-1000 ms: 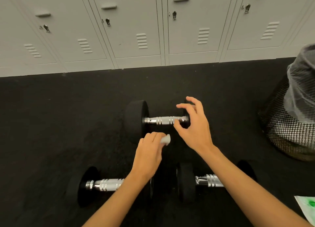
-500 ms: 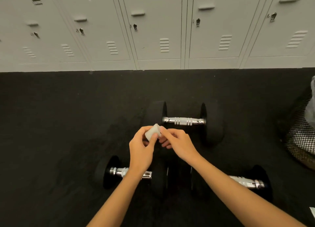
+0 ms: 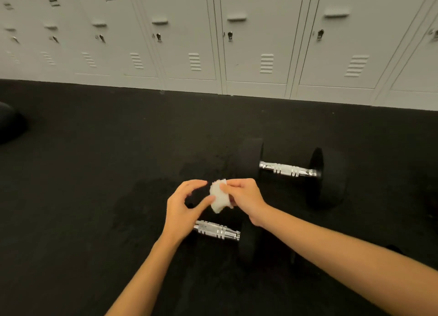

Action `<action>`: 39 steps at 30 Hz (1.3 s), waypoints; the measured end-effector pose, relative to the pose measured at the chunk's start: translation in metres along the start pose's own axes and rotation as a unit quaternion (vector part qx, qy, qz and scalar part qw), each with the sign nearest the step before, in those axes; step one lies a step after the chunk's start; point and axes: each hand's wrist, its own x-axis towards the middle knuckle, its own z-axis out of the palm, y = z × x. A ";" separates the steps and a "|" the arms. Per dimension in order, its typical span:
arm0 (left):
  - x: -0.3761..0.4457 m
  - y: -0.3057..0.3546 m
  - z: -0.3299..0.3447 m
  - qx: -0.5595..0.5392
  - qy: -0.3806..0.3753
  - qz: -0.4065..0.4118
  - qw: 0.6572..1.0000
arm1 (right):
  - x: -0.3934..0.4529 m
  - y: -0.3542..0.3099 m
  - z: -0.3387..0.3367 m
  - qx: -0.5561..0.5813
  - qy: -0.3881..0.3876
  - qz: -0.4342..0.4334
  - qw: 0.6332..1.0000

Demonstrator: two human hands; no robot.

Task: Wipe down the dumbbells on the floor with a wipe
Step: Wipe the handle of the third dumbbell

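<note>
Both hands held above near dumbbell, landmark here. Right hand pinches crumpled wipe between thumb and fingers. Left hand half open, thumb tip touching wipe's lower edge, gripping nothing firmly. Wipe hangs above near dumbbell's chrome handle, off metal. Far dumbbell lies beyond and right, untouched.

Step, by my read: readying wipe, likely unfolding. Next: spread it, press onto handle, rub along.
</note>
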 end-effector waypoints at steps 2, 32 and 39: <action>0.003 -0.021 -0.010 0.017 0.063 -0.094 0.993 | 0.005 -0.003 0.007 -0.075 -0.012 -0.035 0.996; -0.014 -0.069 0.002 -0.047 0.117 -0.324 0.938 | -0.035 0.073 0.074 -0.285 0.040 -0.195 0.938; -0.015 -0.068 0.002 -0.058 0.116 -0.323 0.938 | -0.036 0.076 0.082 -0.392 0.095 -0.120 0.907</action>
